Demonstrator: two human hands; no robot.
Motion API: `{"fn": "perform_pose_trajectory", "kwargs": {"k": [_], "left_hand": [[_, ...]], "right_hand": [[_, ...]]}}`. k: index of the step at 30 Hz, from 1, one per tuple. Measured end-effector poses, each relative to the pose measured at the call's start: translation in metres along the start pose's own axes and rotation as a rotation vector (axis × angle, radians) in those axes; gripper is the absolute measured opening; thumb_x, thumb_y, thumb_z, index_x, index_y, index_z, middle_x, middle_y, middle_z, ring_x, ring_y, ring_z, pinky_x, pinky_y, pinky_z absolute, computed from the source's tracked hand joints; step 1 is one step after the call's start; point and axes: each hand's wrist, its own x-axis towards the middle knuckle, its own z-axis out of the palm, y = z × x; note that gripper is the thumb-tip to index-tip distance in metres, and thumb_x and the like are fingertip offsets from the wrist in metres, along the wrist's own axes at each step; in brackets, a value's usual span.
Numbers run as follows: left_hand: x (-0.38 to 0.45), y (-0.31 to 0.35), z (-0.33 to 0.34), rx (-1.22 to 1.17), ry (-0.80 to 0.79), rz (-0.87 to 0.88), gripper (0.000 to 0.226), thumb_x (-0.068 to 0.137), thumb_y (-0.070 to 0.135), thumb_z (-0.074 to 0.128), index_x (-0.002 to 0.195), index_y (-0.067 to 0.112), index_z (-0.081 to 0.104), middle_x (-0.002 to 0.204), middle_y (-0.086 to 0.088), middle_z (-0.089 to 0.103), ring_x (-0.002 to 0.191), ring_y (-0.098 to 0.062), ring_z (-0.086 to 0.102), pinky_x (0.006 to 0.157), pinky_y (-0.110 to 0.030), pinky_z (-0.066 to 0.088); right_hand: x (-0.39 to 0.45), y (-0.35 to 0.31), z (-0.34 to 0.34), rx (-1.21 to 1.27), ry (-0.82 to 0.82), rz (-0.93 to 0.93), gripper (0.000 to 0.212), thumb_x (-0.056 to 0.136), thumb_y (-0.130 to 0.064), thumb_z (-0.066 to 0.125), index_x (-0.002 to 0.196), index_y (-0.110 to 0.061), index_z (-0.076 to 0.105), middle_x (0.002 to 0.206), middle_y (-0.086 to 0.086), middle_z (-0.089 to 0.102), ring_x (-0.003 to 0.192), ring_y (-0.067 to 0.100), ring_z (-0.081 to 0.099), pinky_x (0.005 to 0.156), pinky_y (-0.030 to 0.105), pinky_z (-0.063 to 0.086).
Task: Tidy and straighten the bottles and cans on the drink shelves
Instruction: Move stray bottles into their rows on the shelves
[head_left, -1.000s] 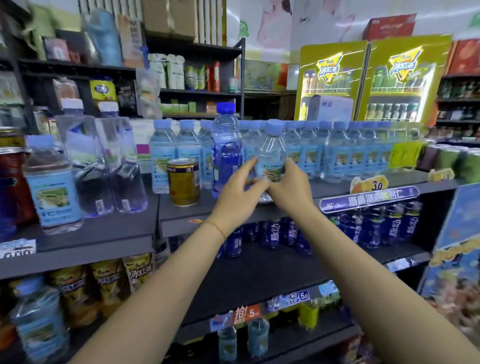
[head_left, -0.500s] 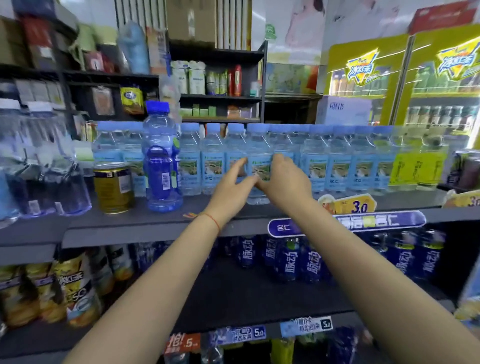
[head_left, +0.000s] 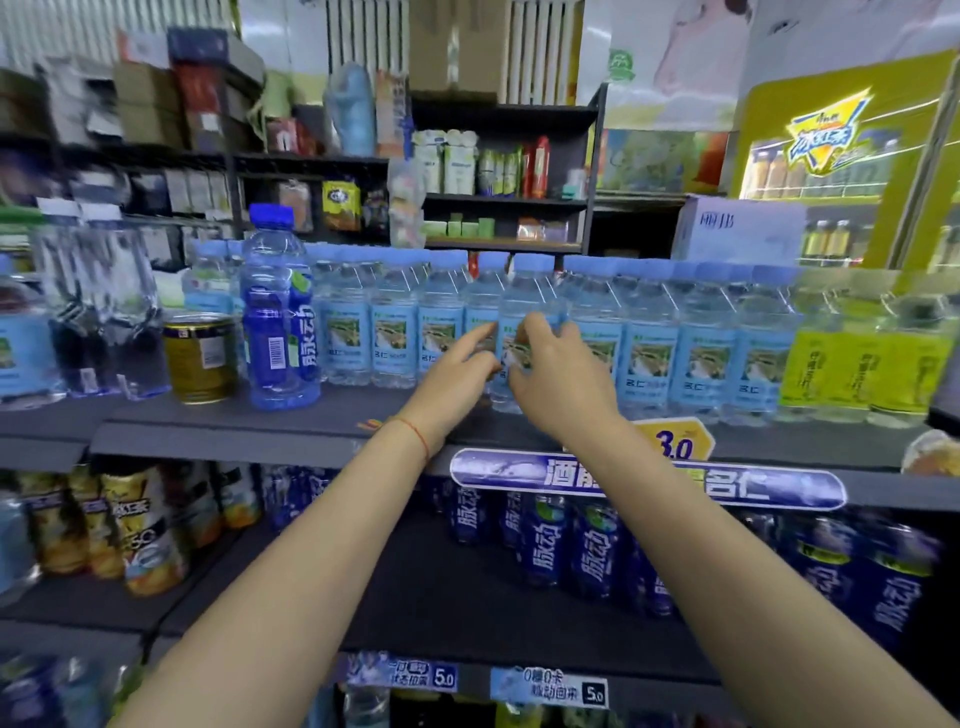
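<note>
Pale-blue plastic fills the shelf in front of me: a long row of water bottles (head_left: 649, 343) with light blue caps and picture labels, standing shoulder to shoulder across the top shelf (head_left: 291, 415). Both my arms reach up to one bottle (head_left: 524, 312) in the middle of that row, which stands slightly forward of its neighbours. My right hand (head_left: 561, 379) is curled round its lower body from the right, fingers bent over the label, so it has a grip on the bottle. My left hand (head_left: 452, 379) comes in from the other side with its fingers nearly straight and the fingertips (head_left: 485, 332) laid against the bottle's left flank, touching rather than clasping; a thin red string (head_left: 415, 434) circles that wrist. Well to the left of my left hand stands a taller dark blue drink bottle (head_left: 278, 312), out in front of the row, and just beyond it a gold can (head_left: 200, 356) touching nothing that I can make out. Past my right hand the row ends in bottles with yellow-green labels (head_left: 862, 364). Under my right wrist a yellow price tag (head_left: 675, 441) and a long blue shelf banner (head_left: 649, 480) hang on the shelf edge. Below my forearms, the next shelf down holds dark blue bottles (head_left: 566, 545), and farther left some yellow-labelled bottles (head_left: 130, 525), blurred.
</note>
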Motion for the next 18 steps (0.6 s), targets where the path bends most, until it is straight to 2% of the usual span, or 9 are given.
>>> {"fn": "perform_pose_trajectory", "kwargs": {"k": [3,4,6,9,11,14,16,18], "left_hand": [[0.003,-0.002,0.004,-0.019,-0.04,-0.028,0.054,0.098,0.018,0.041,0.148,0.037,0.038,0.144,0.012,0.039,0.127,-0.005,0.038,0.106,-0.034,0.038],[0.005,-0.003,0.004,-0.058,-0.061,-0.048,0.056,0.096,0.017,0.042,0.147,0.039,0.04,0.148,0.012,0.038,0.132,-0.01,0.04,0.106,-0.04,0.043],[0.008,-0.003,0.003,-0.165,-0.1,-0.102,0.059,0.094,0.009,0.042,0.146,0.038,0.041,0.15,0.01,0.04,0.134,-0.018,0.043,0.098,-0.046,0.053],[0.004,-0.001,-0.003,-0.279,-0.173,-0.151,0.055,0.096,0.002,0.039,0.143,0.03,0.047,0.142,0.006,0.048,0.129,-0.019,0.05,0.094,-0.046,0.055],[-0.001,-0.001,-0.016,-0.267,-0.148,-0.132,0.043,0.099,0.004,0.039,0.13,0.024,0.059,0.128,-0.002,0.064,0.113,-0.021,0.065,0.091,-0.043,0.057],[-0.013,-0.008,-0.052,-0.228,0.118,-0.013,0.03,0.096,0.002,0.043,0.105,0.014,0.069,0.097,-0.008,0.075,0.083,-0.023,0.073,0.076,-0.034,0.059],[-0.024,-0.015,-0.085,-0.185,0.355,0.097,0.03,0.094,-0.001,0.043,0.088,0.011,0.07,0.079,-0.008,0.072,0.065,-0.02,0.067,0.061,-0.027,0.055],[-0.034,-0.024,-0.121,-0.133,0.518,0.175,0.032,0.093,-0.002,0.043,0.078,0.012,0.067,0.069,-0.006,0.066,0.055,-0.016,0.06,0.053,-0.022,0.05]], "right_hand": [[-0.002,0.004,0.0,0.019,0.047,0.011,0.029,0.098,-0.03,0.052,0.123,-0.018,0.043,0.116,0.015,0.045,0.077,0.031,0.046,0.067,0.039,0.04],[-0.002,0.005,0.0,0.039,0.067,0.025,0.028,0.098,-0.03,0.052,0.122,-0.017,0.045,0.116,0.015,0.045,0.077,0.032,0.047,0.067,0.04,0.042],[-0.003,0.005,-0.002,0.089,0.1,0.058,0.025,0.097,-0.03,0.052,0.118,-0.016,0.049,0.115,0.013,0.044,0.079,0.033,0.051,0.068,0.04,0.045],[-0.003,0.004,-0.002,0.134,0.172,0.09,0.023,0.098,-0.028,0.051,0.115,-0.013,0.053,0.116,0.009,0.042,0.081,0.03,0.051,0.064,0.036,0.04],[-0.003,-0.001,-0.001,0.177,0.249,0.078,0.026,0.098,-0.027,0.051,0.119,-0.012,0.054,0.117,0.007,0.04,0.076,0.028,0.051,0.061,0.033,0.038],[0.002,-0.023,0.006,0.304,0.282,0.005,0.028,0.099,-0.024,0.051,0.123,-0.011,0.055,0.118,0.005,0.042,0.073,0.026,0.051,0.063,0.034,0.041],[0.006,-0.05,0.016,0.413,0.19,-0.025,0.027,0.099,-0.024,0.05,0.124,-0.012,0.055,0.118,0.005,0.045,0.077,0.024,0.052,0.069,0.038,0.045],[0.011,-0.084,0.03,0.531,0.026,-0.045,0.032,0.1,-0.025,0.051,0.129,-0.013,0.051,0.121,0.005,0.047,0.086,0.021,0.052,0.076,0.038,0.044]]}}
